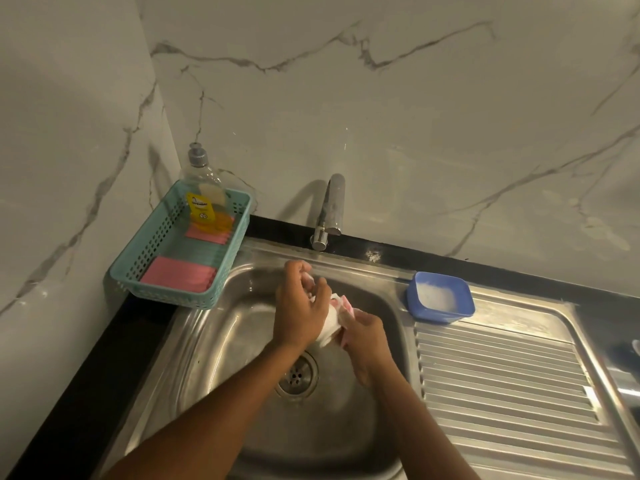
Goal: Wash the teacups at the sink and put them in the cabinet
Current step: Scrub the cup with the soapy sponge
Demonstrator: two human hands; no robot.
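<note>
faucet (329,216) overhanging sink (214,341) back rim, teal basket (145,271) left, blue container (440,297) right

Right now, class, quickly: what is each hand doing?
Left hand: holds the teacup.
Right hand: grips the sponge against the teacup.

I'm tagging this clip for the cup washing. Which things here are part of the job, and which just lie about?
In the job: teacup, held in the left hand; pink sponge, gripped by the right hand; sink beneath them.
Lying about: tap, no water visibly running; blue tub on the drainboard; teal basket with soap bottle and spare pink pads.
</note>
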